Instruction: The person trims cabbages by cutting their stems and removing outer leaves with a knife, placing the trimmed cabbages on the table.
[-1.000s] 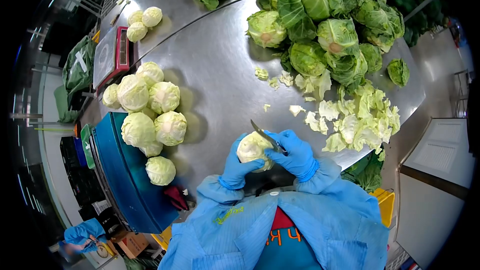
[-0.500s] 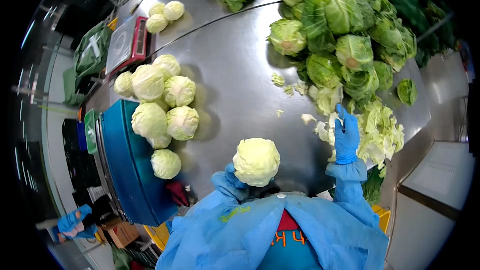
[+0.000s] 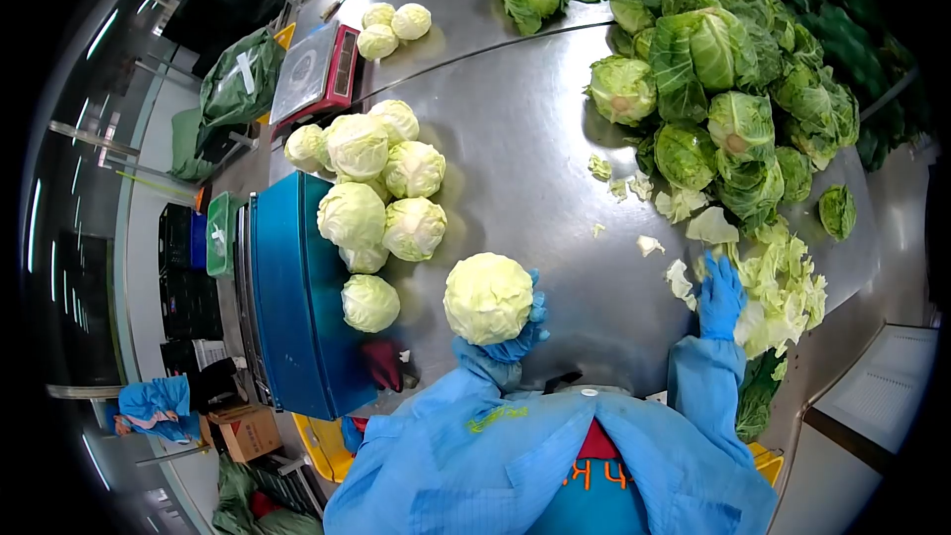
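Note:
A pale, trimmed cabbage rests in my left hand, whose blue-gloved fingers wrap round its lower right side. On the right, my right hand, also gloved in blue, lies with fingers extended at the edge of a heap of loose leaves. One pale leaf sits just beyond its fingertips, and a smaller scrap is at its left. Nothing is visibly gripped by this hand.
Several pale cabbages are grouped at the left beside a blue bin. A red scale stands behind them. Green leafy cabbages are piled at the back right of the metal table. A person is at the far left.
The view has shifted, moving the table's contents rightward in the frame. My left hand has moved the cabbage left, toward the pale group. My right hand has lowered onto the leaves, fingers more spread.

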`<action>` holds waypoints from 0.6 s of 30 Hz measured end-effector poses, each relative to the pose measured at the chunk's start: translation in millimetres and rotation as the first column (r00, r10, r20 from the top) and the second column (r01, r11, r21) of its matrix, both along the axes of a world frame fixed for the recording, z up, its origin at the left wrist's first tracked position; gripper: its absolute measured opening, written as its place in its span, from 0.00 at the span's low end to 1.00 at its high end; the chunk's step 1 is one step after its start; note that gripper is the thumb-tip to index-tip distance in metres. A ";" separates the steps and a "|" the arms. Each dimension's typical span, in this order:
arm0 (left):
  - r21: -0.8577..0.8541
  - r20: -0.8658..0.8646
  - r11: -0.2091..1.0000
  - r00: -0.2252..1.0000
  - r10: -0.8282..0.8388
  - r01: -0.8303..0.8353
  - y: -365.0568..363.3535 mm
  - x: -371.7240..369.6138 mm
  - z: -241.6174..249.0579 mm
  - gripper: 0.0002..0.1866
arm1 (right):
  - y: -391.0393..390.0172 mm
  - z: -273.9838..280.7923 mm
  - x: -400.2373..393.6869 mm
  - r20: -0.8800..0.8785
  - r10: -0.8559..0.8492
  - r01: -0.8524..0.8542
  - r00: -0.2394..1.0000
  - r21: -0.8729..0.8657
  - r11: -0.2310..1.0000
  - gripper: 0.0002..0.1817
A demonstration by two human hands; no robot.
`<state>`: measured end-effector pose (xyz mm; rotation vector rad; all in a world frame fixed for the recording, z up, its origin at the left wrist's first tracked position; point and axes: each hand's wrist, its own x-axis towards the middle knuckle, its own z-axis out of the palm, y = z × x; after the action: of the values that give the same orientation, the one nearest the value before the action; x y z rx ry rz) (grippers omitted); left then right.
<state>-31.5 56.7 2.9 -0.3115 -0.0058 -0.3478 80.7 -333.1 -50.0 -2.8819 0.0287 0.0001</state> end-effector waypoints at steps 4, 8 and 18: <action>-0.045 0.006 0.999 1.000 -0.014 0.014 -5.7 -1.4 13.2 0.39 | -36.2 17.1 -41.3 -0.076 -0.103 0.101 0.992 -0.032 0.994 0.26; 0.097 -0.263 0.993 0.964 -0.036 0.063 -8.4 3.2 41.4 0.36 | -65.0 16.7 -76.0 0.082 -0.117 0.130 0.990 -0.189 0.973 0.25; 0.919 0.150 0.390 0.970 -0.189 -0.067 -39.2 26.2 35.0 0.39 | 111.9 121.8 -74.5 -0.497 0.106 0.498 0.861 0.867 0.018 0.24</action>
<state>-5.4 17.5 37.9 0.8930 -0.0301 -0.4119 6.2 -221.2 71.7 -1.2661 0.3869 0.4487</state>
